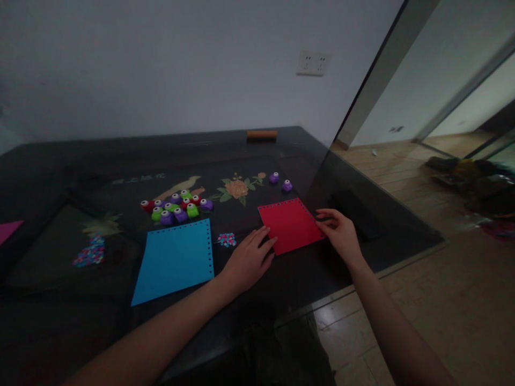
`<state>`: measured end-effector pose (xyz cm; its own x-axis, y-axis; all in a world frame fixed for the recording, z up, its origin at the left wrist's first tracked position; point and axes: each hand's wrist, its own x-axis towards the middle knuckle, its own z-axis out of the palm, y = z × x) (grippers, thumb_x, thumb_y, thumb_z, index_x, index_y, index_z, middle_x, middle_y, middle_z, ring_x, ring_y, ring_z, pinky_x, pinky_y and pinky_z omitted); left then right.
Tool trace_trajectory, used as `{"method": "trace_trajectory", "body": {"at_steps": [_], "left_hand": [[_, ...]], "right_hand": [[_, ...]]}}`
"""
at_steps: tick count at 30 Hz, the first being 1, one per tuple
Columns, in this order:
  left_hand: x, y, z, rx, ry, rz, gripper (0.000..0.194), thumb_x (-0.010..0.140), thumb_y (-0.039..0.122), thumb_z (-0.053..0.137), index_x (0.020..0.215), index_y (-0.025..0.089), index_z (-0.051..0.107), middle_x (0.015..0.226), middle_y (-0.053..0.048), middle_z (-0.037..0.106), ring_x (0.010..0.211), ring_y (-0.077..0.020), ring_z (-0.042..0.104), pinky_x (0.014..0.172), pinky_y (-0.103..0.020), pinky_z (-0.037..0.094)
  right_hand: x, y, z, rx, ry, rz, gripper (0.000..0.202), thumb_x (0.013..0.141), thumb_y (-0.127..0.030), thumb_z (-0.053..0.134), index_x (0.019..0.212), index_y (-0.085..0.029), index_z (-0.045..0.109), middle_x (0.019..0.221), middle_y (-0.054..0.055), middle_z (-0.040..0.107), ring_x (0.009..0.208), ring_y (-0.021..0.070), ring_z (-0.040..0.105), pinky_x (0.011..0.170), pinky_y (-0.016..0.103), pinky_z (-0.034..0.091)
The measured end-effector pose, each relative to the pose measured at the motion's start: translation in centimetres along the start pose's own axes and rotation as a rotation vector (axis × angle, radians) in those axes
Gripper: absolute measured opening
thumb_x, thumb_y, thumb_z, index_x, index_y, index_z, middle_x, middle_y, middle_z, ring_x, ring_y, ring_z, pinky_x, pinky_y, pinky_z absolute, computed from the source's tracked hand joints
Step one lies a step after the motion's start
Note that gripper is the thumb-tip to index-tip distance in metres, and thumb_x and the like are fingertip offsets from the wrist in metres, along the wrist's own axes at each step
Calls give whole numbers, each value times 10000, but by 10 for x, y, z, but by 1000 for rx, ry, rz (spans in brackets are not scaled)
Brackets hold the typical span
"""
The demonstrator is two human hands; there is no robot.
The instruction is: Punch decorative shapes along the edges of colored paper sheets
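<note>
A red sheet of paper [292, 228] lies on the dark table, with a row of small punched holes along its far edge and more on its right edge. My left hand [249, 254] rests at the sheet's left edge, fingers stretched out and touching it. At the right edge, my right hand [338, 230] has thumb and fingers closed about the paper's border. Left of my left hand lies a blue sheet of paper [175, 260], punched along its far and right edges. Between the sheets is a small pile of coloured paper bits [227, 239].
Several red, green and purple craft punches [180, 214] cluster behind the blue sheet. Two purple punches [287, 186] stand behind the red sheet. A larger pile of paper bits [90, 251], a pink sheet [8, 230] and a brown cylinder [262, 135] are on the table [225, 166].
</note>
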<state>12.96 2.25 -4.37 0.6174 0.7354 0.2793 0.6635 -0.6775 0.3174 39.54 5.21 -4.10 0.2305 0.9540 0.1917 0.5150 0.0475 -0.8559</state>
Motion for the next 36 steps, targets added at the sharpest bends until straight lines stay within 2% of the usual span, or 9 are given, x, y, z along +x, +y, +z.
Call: {"method": "trace_trajectory", "body": {"at_steps": [5,9,14,25,31,34,36], "left_hand": [[0,0,0,-21,7,-2,362,868,190,527,1228,150,539,1374,-173,485,1293,-269,430,1064,-477,369],[0,1,-2,-20,-2,-3,367,866,185,529,1231,146,538,1373,-176,484,1293,-272,430,1064,-477,369],[-1,0,-1,-16,-1,-4,369,869,187,522,1236,148,536,1376,-175,481,1296,-271,425,1067,-470,368],[-1,0,0,-49,28,-4,362,868,191,520,1229,165,530,1374,-168,477,1293,-270,427,1042,-471,402],[-1,0,-2,-74,50,17,429,854,136,509,1280,182,484,1350,-142,482,1262,-251,442,1036,-439,407],[0,4,-11,-105,67,64,384,853,125,504,1233,177,520,1333,-115,503,1237,-226,454,1039,-405,400],[0,7,-24,-136,80,89,342,863,128,495,1196,191,545,1317,-89,523,1216,-202,469,1030,-378,404]], "right_hand": [[0,0,-1,-79,32,-60,305,715,-289,614,994,-169,647,919,92,659,692,182,572,596,312,452],[1,5,-1,-232,52,-148,241,731,-278,599,938,-175,668,906,89,657,721,201,558,622,333,441],[3,12,0,-350,6,-204,224,737,-267,609,924,-170,685,886,90,607,721,205,534,626,338,437],[3,14,0,-339,5,-206,215,753,-301,596,914,-190,684,886,79,601,715,197,535,625,335,435],[2,7,-1,-266,58,-179,225,772,-334,558,874,-170,674,855,83,616,692,199,554,612,333,427],[2,3,-1,-247,80,-180,225,774,-353,550,849,-178,669,841,85,630,696,207,561,625,344,431],[2,1,-1,-237,81,-181,220,776,-353,548,846,-181,666,856,90,641,707,213,568,635,349,433]]}}
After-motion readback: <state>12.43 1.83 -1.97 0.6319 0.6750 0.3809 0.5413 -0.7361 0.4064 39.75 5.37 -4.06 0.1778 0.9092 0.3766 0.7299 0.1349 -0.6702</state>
